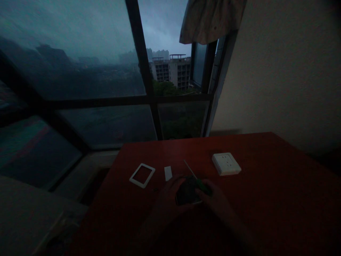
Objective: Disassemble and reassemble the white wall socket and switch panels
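My left hand (169, 197) is wrapped round a dark, blocky piece (186, 192) with a pale lower edge; in the dim light its kind is hard to make out. In my right hand (217, 201) is a screwdriver with a green handle (204, 186). Its thin metal shaft points away and to the left, over the table, with the tip clear of the dark piece. The fingers of my right hand also come up against the right side of that piece. Both hands are close together above the table's near part.
On the reddish table (255, 199) lie a white square frame (150, 177), a small white rectangular plate (168, 173) and, to the right, white wall sockets (227, 163), seemingly stacked. Tiny dark bits (155, 190) lie near my left hand. Windows (98, 64) stand behind, with a wall at right.
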### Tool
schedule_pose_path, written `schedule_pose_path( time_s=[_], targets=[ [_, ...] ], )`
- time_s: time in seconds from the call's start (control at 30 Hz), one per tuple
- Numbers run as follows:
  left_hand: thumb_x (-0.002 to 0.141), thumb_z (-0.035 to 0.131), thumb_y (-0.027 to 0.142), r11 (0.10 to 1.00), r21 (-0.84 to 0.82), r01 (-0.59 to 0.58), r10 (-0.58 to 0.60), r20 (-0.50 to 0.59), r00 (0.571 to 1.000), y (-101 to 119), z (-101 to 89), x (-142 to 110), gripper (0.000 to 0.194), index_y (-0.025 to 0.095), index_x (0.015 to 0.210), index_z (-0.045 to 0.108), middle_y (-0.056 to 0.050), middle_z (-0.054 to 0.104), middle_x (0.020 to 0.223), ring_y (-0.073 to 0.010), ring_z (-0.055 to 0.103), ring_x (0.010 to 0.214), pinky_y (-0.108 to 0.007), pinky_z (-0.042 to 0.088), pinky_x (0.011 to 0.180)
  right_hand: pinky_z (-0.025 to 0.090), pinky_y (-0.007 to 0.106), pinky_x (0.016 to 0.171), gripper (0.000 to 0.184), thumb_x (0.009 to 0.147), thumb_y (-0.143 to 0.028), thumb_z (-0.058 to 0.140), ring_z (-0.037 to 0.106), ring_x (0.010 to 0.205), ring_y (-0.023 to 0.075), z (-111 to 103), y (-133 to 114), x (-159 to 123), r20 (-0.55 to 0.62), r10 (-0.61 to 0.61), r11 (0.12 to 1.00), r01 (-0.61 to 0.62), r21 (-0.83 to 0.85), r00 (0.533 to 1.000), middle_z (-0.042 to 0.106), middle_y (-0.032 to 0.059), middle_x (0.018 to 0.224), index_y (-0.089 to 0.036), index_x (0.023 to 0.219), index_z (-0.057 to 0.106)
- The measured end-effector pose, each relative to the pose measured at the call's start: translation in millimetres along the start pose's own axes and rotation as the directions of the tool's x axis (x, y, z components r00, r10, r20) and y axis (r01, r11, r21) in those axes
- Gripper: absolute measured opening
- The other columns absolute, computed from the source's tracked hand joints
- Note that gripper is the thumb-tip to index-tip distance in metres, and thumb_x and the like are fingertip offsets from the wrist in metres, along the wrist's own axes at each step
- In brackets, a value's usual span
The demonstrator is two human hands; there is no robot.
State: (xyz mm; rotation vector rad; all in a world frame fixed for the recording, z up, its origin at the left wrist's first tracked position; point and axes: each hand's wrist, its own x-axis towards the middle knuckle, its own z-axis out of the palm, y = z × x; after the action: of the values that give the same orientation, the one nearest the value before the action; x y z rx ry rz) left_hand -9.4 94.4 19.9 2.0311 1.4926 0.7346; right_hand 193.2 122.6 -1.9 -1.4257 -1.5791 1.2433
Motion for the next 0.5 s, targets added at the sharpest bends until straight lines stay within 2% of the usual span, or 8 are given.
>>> schedule_pose_path(
  time_s=[0.3,0.5],
  targets=[
    [0.060,0.084,0.035,1.000,-0.021,-0.018,0.018,-0.008,1.000,-4.1,1.9,0.2,0.081,0.025,0.131,0.049,-0.011,0.049,0.138,-0.0313,0.050,0.123,-0.046,0.043,0.103,0.049,0.032,0.077,0.029,0.072,-0.038,0.065,0.063,0.084,0.0226,1.3,2.8,0.2,-0.009,0.020,1.000,-0.020,0.015,1.000,0.069,0.0033,0.090,-0.021,0.095,0.061],
    [0.064,0.081,0.036,1.000,-0.009,-0.017,0.017,-0.006,1.000,-6.5,3.6,-0.5,0.074,0.024,0.131,0.050,-0.013,0.046,0.140,-0.0325,0.049,0.124,-0.048,0.042,0.103,0.048,0.032,0.076,0.031,0.069,-0.040,0.068,0.063,0.084,0.0232,1.1,3.0,1.2,-0.022,0.028,0.999,-0.027,0.034,0.999,0.069,0.0032,0.088,-0.021,0.092,0.062]
  ],
)
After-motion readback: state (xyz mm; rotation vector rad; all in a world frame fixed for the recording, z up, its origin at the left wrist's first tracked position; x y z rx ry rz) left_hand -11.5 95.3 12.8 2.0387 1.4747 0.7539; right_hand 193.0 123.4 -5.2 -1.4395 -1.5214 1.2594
